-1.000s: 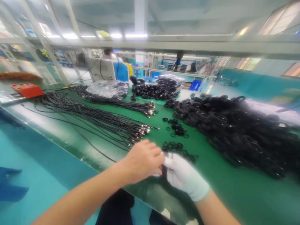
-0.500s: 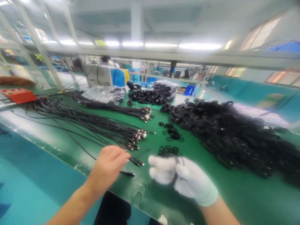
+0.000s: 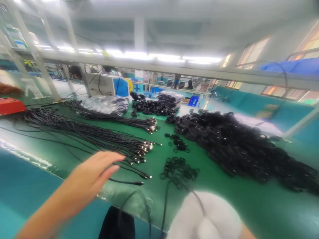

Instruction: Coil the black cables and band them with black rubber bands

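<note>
My bare left hand [image 3: 93,174] is held above the near edge of the green table, its fingers stretched out and the thumb apart. Just past its fingertips lie loose black cable ends [image 3: 141,174] with metal plugs. My right hand [image 3: 206,215], in a white glove, is close to the camera at the bottom, blurred, with its fingers curled. Against the glove runs a thin black cable [image 3: 165,202], which loops down past the table edge. Beyond that hand is a small heap of thin black rings [image 3: 178,169]. A large bundle of black cables [image 3: 99,132] stretches away to the left.
A second cable bundle [image 3: 119,120] lies farther back, beside a clear plastic bag [image 3: 107,104]. To the right spreads a large pile of coiled black cables [image 3: 231,142]. A red control box [image 3: 11,105] stands at left. A metal shelf beam [image 3: 149,64] crosses above the table.
My left hand has drawn back to the left, away from the plug ends, and spread its fingers. My right hand has come down and nearer to me, with a cable trailing by it.
</note>
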`<state>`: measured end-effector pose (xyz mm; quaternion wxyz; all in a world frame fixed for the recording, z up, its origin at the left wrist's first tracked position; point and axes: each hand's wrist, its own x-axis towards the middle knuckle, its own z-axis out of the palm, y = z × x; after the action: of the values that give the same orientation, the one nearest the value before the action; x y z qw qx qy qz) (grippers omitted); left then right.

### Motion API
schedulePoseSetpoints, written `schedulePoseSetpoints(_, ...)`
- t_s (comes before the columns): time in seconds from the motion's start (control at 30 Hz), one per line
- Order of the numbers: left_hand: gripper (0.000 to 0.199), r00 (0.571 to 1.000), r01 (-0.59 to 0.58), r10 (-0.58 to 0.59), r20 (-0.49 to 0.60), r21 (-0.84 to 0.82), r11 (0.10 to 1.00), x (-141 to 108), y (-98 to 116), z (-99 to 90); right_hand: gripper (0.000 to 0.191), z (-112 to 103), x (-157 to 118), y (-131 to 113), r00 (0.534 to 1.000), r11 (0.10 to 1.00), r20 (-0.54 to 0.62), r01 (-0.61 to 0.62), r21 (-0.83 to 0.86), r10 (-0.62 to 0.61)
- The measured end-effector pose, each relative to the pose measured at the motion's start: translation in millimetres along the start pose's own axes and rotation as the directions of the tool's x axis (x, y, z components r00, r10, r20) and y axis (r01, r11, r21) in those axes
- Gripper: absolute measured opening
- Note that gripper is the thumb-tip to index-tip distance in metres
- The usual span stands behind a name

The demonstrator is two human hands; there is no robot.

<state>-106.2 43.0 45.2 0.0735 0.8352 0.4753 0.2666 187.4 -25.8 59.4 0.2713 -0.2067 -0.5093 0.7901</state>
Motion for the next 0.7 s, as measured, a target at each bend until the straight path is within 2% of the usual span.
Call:
schedulePoseSetpoints(0.07,0.03,0.981,-0.139,0.173,0.083,-0.316,0.938,32,47,3.2,0.045,4,12,3,0.999,0.998,0.04,-0.038,0.043,0.036)
schedulePoseSetpoints(0.1,0.03,0.948,-0.177,0.276,0.156,-0.46,0.87,44,68,8.3,0.049,5,16,4,0.997,0.996,0.057,-0.052,0.069,0.048)
schedulePoseSetpoints(0.17,0.03,0.855,-0.116,0.416,0.312,-0.665,0.738,61,97,22.8,0.055,1,18,6,0.998,0.992,0.051,-0.048,0.118,0.042)
schedulePoseSetpoints(0.2,0.029,0.828,-0.059,0.432,0.358,-0.71,0.702,66,106,30.6,0.054,-1,16,6,0.999,0.987,0.022,-0.027,0.161,0.024)
schedulePoseSetpoints(0.23,0.027,0.828,-0.01,0.411,0.38,-0.724,0.69,69,112,37.7,0.051,-5,13,7,1.0,0.976,-0.014,-0.004,0.216,0.007)
schedulePoseSetpoints(0.33,0.018,0.908,0.007,0.28,0.313,-0.677,0.736,75,116,51.4,0.042,-12,3,13,0.998,0.919,-0.066,0.028,0.392,-0.002)
schedulePoseSetpoints(0.37,0.016,0.919,-0.01,0.27,0.288,-0.667,0.745,76,116,53.2,0.042,-14,1,15,0.998,0.903,-0.059,0.023,0.428,0.003)
schedulePoseSetpoints(0.47,0.01,0.897,0.014,0.3,0.324,-0.7,0.714,81,114,52.8,0.048,-15,0,22,1.0,0.885,-0.025,0.028,0.464,-0.018)
schedulePoseSetpoints(0.57,0.01,0.865,0.097,0.302,0.402,-0.723,0.684,85,111,50.0,0.067,-18,4,26,0.998,0.859,-0.017,0.057,0.509,-0.055)
schedulePoseSetpoints(0.63,0.01,0.864,0.109,0.294,0.41,-0.72,0.685,88,108,49.4,0.079,-22,7,28,0.999,0.838,-0.023,0.052,0.543,-0.046)
schedulePoseSetpoints(0.7,0.01,0.863,0.104,0.294,0.41,-0.714,0.692,91,106,50.1,0.083,-26,10,29,0.999,0.829,-0.023,0.035,0.557,-0.026)
